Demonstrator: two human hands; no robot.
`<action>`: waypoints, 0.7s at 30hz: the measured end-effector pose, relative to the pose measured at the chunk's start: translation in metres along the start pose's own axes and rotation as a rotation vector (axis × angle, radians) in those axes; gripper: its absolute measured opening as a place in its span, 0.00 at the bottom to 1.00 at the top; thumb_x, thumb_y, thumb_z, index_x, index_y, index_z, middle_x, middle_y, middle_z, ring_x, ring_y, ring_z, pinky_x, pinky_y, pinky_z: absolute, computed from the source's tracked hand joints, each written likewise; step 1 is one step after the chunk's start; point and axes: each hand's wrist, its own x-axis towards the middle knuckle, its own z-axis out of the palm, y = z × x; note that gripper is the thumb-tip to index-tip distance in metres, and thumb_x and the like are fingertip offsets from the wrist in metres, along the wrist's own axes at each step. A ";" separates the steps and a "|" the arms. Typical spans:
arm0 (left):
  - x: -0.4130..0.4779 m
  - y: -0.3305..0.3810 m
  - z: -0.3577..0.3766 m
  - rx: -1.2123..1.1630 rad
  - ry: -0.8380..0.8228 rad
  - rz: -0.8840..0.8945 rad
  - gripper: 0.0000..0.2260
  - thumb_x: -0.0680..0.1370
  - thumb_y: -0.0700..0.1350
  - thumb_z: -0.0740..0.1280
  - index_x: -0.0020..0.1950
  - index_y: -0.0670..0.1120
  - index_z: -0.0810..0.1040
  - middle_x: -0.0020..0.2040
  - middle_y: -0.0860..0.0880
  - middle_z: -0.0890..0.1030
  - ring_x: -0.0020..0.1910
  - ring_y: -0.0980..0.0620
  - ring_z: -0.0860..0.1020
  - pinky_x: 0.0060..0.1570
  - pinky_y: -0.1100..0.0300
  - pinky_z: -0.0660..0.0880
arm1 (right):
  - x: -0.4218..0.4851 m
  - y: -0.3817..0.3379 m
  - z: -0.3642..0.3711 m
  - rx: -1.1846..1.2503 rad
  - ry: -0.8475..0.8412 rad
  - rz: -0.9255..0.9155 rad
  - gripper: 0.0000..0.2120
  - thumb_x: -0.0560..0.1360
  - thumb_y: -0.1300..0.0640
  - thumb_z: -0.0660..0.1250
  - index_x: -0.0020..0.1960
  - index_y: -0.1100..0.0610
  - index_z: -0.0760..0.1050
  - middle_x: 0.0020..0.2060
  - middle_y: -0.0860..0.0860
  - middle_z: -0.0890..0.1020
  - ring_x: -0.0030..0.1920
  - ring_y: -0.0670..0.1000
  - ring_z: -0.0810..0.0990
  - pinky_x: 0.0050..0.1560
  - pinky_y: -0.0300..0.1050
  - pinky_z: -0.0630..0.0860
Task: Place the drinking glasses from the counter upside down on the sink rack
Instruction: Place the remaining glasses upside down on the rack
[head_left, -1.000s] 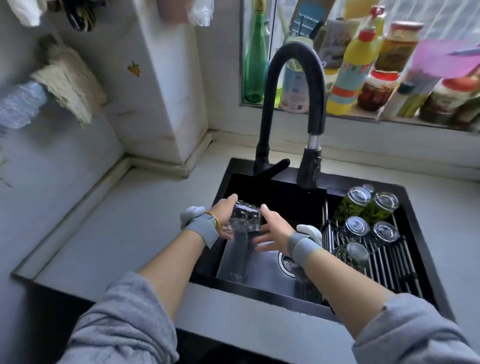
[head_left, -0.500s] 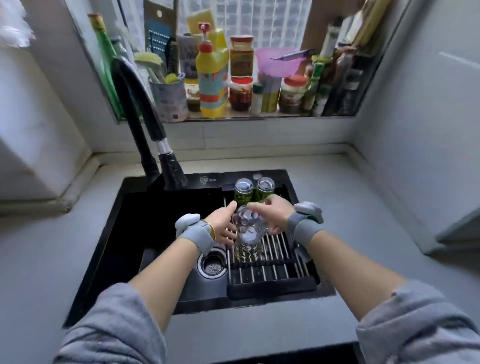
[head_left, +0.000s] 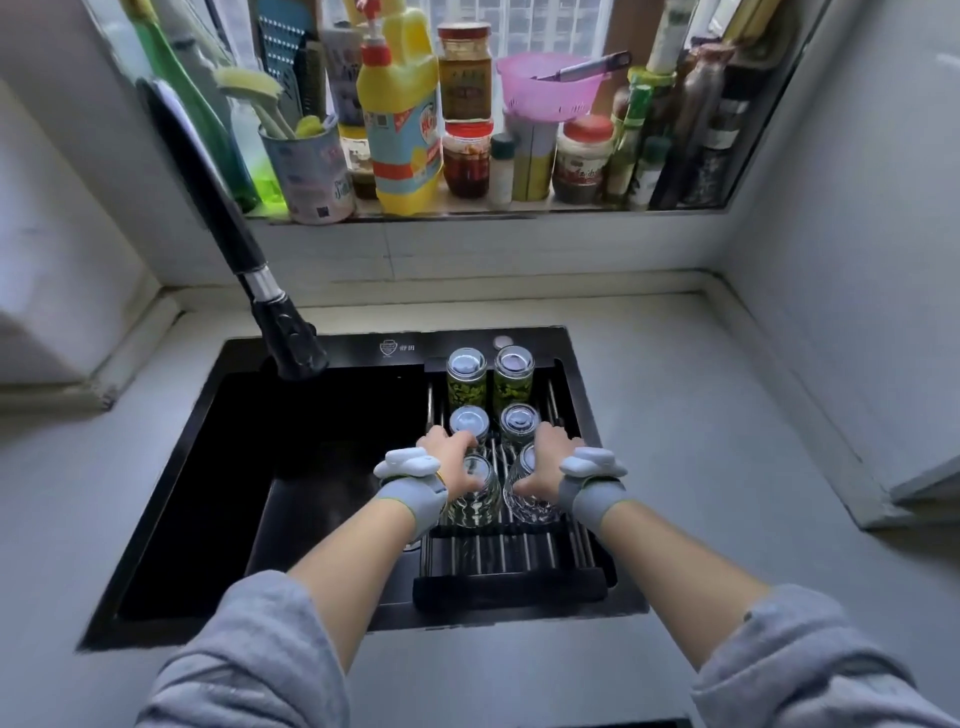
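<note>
The left hand is wrapping around a faceted clear glass standing upside down on the steel-rod sink rack, while the right hand is gripping a second rounded, ribbed glass just beside it. Behind them, two small clear glasses and two taller green-patterned tumblers are sitting inverted. The rack is spanning the right side of the matte black sink, set in a smooth grey tabletop.

Six clear glasses inverted, seemingly all, on sink rack.
</note>
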 end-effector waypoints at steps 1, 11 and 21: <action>0.001 0.001 0.002 0.018 -0.012 -0.002 0.27 0.72 0.53 0.71 0.69 0.50 0.70 0.63 0.42 0.70 0.62 0.42 0.72 0.63 0.50 0.72 | 0.003 -0.001 0.004 -0.008 -0.013 -0.007 0.30 0.67 0.42 0.72 0.60 0.55 0.65 0.57 0.54 0.74 0.55 0.57 0.76 0.49 0.51 0.76; 0.002 0.003 0.013 0.108 -0.008 0.016 0.27 0.73 0.52 0.71 0.69 0.48 0.66 0.63 0.42 0.69 0.59 0.41 0.75 0.57 0.49 0.75 | 0.011 -0.008 0.024 -0.092 -0.043 -0.003 0.24 0.71 0.48 0.71 0.60 0.56 0.65 0.60 0.54 0.72 0.63 0.59 0.70 0.58 0.56 0.75; 0.004 0.007 0.012 0.150 -0.029 -0.003 0.23 0.75 0.52 0.70 0.66 0.46 0.67 0.62 0.42 0.69 0.58 0.40 0.75 0.55 0.48 0.75 | 0.012 -0.008 0.037 -0.025 0.030 0.033 0.23 0.72 0.49 0.70 0.60 0.58 0.66 0.60 0.55 0.73 0.62 0.59 0.71 0.52 0.50 0.72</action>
